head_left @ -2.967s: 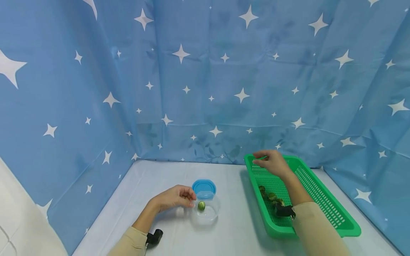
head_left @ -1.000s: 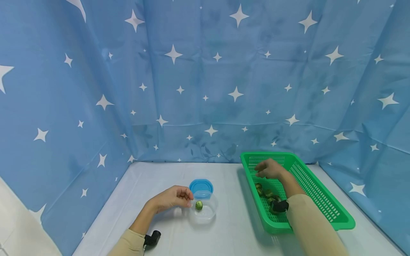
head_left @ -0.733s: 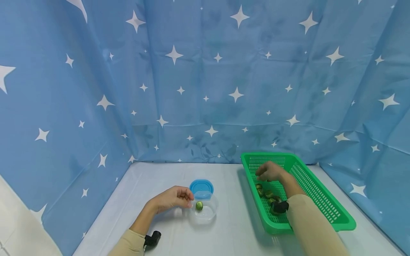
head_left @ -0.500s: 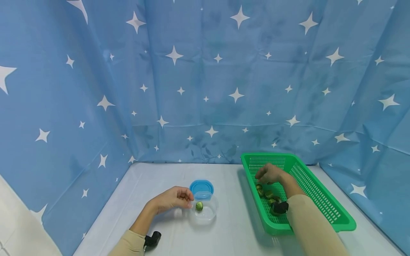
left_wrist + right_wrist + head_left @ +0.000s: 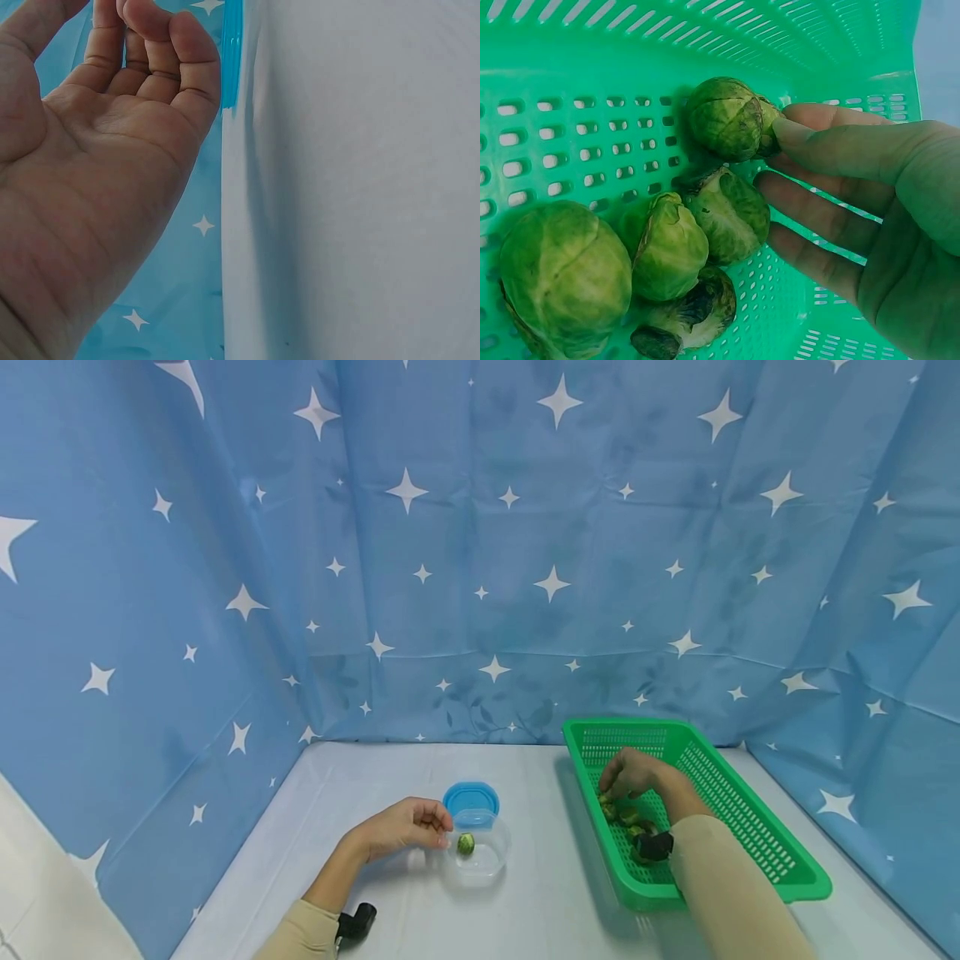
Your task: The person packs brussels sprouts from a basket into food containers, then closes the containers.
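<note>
Head camera presents a white table before a blue curtain with stars. On it stands a clear container, and a single sprout lies inside. The left hand is at the left rim, probably to keep the light container from sliding; whether its fingers pinch the rim or only touch it, I cannot tell. A blue lid lies just behind, perhaps put there so that the mouth of the container is free. To the right stands a green basket, and the right hand reaches down into it, well apart from the left one. Compared with half a second earlier, the right hand is lower in the basket, while the left hand and the container keep the same places. Left wrist camera shows the palm with fingers loosely bent, and a blue edge beyond them; of which thing, I cannot say. Right wrist camera makes the grip clearer: thumb and forefinger pinch the upper sprout at its narrow end, it seems because this end is easier to take; the other sprouts lie close together on the perforated floor, near the remaining fingers
</note>
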The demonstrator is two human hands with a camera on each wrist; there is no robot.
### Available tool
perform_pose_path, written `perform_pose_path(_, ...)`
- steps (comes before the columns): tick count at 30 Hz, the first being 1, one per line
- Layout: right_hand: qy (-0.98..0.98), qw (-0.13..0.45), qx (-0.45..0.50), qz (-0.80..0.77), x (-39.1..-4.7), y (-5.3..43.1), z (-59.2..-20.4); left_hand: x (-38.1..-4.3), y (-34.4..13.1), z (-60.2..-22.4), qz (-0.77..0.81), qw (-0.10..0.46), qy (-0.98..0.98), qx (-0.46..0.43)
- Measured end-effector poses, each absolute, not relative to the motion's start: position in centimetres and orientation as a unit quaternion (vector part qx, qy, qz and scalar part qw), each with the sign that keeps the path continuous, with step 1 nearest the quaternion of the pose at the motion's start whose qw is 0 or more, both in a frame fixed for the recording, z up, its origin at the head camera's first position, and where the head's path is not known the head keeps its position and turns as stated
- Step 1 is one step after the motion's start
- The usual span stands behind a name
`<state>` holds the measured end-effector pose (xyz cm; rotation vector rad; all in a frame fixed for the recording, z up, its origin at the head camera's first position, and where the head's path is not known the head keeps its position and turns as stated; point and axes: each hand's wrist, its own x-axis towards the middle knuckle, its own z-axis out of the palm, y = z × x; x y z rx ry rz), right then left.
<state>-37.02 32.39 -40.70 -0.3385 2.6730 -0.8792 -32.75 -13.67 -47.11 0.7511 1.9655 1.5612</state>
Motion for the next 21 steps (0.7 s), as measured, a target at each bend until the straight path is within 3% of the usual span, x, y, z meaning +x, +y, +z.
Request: perform_pose_path(21,0.938,0.134,-0.103,-0.301,-37.04,32.25,-40.77,-32.62,-13.63,-47.09,0.580,0.259,0.725,0.266)
